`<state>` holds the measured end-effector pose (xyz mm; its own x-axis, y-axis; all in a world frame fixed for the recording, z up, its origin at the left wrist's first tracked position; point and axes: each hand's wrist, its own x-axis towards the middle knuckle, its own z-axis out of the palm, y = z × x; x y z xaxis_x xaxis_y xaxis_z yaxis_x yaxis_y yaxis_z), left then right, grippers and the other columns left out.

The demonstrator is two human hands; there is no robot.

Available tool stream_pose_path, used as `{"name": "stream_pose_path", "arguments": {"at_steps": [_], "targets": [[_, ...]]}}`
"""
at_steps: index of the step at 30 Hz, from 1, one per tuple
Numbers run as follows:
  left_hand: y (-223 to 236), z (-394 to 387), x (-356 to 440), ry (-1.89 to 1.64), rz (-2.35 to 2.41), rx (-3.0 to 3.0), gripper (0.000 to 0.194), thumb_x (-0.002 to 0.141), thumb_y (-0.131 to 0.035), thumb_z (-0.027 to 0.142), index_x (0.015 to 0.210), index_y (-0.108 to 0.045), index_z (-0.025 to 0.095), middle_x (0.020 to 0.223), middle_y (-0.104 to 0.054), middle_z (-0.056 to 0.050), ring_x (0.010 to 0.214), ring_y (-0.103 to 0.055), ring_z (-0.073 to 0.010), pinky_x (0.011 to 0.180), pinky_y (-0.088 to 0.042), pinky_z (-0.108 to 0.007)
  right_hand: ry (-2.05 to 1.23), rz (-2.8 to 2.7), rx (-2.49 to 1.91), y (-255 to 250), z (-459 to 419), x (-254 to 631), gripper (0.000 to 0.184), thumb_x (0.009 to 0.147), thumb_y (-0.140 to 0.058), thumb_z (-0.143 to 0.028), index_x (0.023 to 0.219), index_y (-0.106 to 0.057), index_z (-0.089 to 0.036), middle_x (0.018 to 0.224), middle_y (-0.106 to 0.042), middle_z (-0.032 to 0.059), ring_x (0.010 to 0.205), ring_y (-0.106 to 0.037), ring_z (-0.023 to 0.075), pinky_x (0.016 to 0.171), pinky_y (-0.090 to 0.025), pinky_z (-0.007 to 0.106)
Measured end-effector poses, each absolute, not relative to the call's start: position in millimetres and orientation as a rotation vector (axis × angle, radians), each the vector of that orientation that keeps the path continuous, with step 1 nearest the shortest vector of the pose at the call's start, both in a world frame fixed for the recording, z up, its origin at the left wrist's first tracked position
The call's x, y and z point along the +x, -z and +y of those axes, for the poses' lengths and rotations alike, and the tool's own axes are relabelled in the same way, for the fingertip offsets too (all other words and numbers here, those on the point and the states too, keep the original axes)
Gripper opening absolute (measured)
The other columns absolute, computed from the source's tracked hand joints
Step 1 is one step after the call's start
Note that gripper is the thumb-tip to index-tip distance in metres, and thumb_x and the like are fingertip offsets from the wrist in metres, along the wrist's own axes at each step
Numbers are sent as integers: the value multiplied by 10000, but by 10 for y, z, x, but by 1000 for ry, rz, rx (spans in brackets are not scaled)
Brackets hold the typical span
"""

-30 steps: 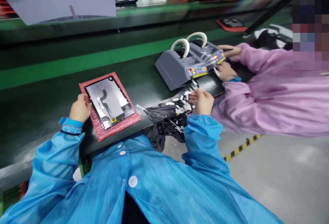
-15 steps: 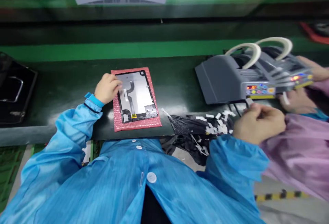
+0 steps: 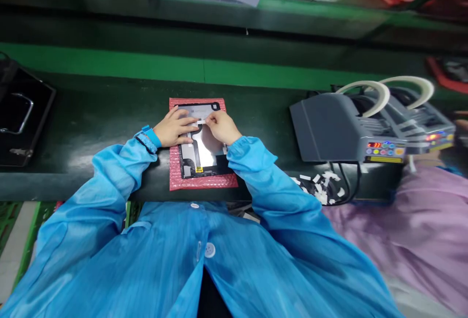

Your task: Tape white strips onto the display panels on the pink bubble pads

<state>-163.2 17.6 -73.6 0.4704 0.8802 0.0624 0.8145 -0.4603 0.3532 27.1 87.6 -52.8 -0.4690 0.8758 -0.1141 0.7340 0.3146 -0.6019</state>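
A tablet screen panel (image 3: 209, 148) lies back side up on a pink bubble-wrap sheet (image 3: 204, 182) in front of me. A dark flex cable with a yellow end (image 3: 199, 169) runs along its silvery back. My left hand (image 3: 176, 127) rests flat on the panel's upper left, fingers spread. Over the upper right part, my right hand (image 3: 224, 127) pinches the end of a small white tape strip (image 3: 202, 122). The strip lies at the top of the flex cable, close to my left fingertips.
Two grey tape dispensers (image 3: 329, 125) with white rolls stand at the right, cables hanging below. White tape scraps (image 3: 321, 186) lie before them. A co-worker's pink sleeve (image 3: 431, 201) is at far right. A black case (image 3: 22, 113) stands left; a shelf runs along the back.
My right hand has come from the tape dispenser to the panel with the tape strip. My left hand has opened and settled flat on the panel. The view has shifted slightly.
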Motion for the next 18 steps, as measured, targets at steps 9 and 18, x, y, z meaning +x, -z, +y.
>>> {"name": "stream_pose_path", "arguments": {"at_steps": [9, 18], "targets": [[836, 197, -1654, -448, 1401, 2484, 466, 824, -537, 547, 1213, -601, 299, 1349, -538, -56, 1259, -364, -308, 1094, -113, -612, -671, -2540, -1593, 496, 822, 152, 251, 872, -445, -221, 919, -676, -136, 1046, -616, 133, 1021, -566, 238, 875, -430, 338], [806, 181, -1610, -432, 1422, 2498, 578, 829, -523, 540, 1301, -536, 207, 1327, -551, -106, 1199, -395, -314, 1101, -144, -594, -561, -2595, -1609, 469, 748, 84, 277, 882, -429, -255, 944, -667, -127, 1069, -600, 167, 1041, -550, 274, 886, -427, 373]]}}
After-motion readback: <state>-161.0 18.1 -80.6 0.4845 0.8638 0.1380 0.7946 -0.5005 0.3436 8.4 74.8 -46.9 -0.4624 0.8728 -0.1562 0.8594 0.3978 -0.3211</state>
